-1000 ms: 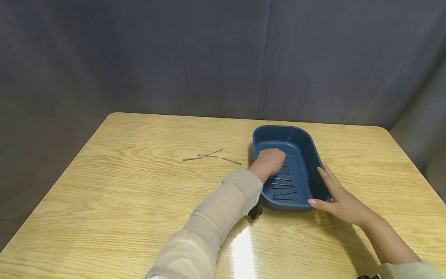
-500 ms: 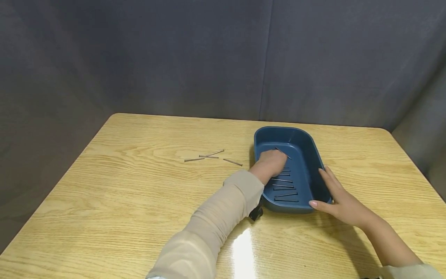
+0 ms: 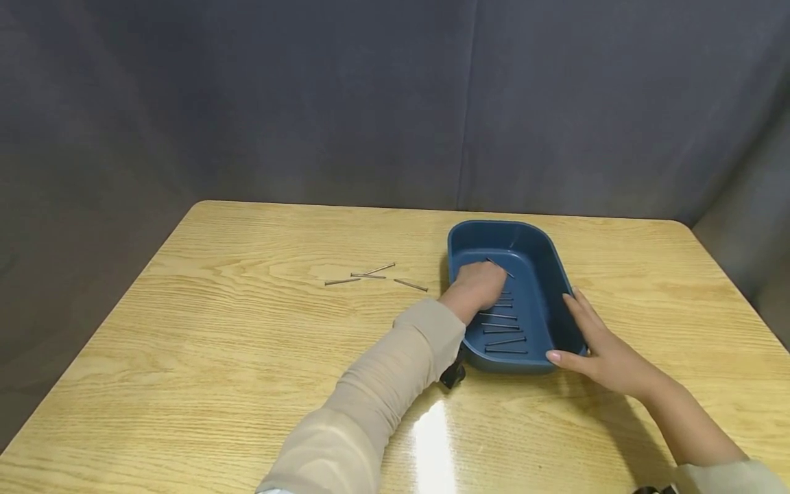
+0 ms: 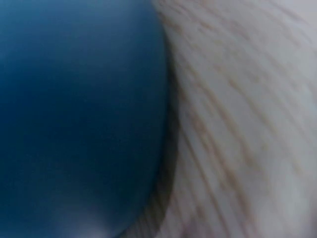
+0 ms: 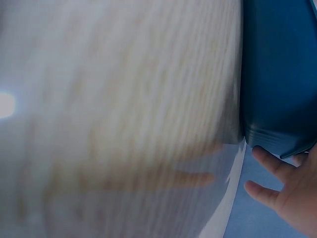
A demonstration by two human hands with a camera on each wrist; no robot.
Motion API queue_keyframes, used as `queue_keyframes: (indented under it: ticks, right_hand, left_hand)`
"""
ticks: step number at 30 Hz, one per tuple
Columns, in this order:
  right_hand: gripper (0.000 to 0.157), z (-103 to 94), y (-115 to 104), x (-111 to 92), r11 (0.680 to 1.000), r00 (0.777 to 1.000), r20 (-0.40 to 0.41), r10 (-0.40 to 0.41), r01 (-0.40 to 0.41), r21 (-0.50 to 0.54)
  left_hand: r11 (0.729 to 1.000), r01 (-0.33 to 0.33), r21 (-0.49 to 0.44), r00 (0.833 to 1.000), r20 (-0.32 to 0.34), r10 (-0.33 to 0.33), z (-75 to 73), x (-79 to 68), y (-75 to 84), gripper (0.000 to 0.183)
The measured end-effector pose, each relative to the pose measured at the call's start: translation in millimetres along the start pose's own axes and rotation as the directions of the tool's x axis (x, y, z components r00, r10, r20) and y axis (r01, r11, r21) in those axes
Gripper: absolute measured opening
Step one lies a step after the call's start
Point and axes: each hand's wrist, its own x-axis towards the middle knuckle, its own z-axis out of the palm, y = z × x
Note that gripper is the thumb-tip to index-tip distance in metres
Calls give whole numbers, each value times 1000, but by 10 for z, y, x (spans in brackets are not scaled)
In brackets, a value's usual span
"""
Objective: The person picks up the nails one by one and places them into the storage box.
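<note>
A dark blue rectangular tray with rounded corners stands on the table. Several nails lie roughly in a row on its floor; another nail lies slantwise towards the far end. My left hand reaches down inside over the tray's left side. Its fingertips are hidden beneath the back of the hand, so whether they pinch a nail does not show. My right hand rests against the tray's near right corner, thumb at the rim, with spread, mostly straight fingers along the outside wall.
Left of the tray, several loose nails lie on the wooden table. A dark grey curtain hangs behind the table. Beneath the left sleeve, a small black device sits close to the tray's near left corner.
The whole scene shifts slightly with the head camera. Both hands, the tray and the nails keep practically the same places.
</note>
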Motion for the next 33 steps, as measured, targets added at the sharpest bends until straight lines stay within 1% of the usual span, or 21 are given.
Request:
queue_keyframes:
  ticks: [5,14,19,26,33]
  right_hand:
    - [93,-4,-10,10,1000,1000,-6,-4,4,2]
    - [94,1,-9,16,1000,1000,-18,-12,12,3]
    - [93,5,-7,6,1000,1000,-7,-1,1,9]
    - [93,13,-10,-5,1000,1000,-5,6,-6,7]
    - [93,3,-5,0,1000,1000,-4,9,-9,0]
  left_hand:
    - [1000,-1,-9,1000,-4,1,-20,-7,-5,32]
    - [1000,5,-7,1000,12,-5,-9,38,-7,32]
    - [1000,13,-13,1000,18,-13,2,24,8,33]
    - [1000,2,-16,1000,-19,-2,-11,-43,15,30]
    - [1000,-5,-20,999,-43,5,-13,-12,12,30]
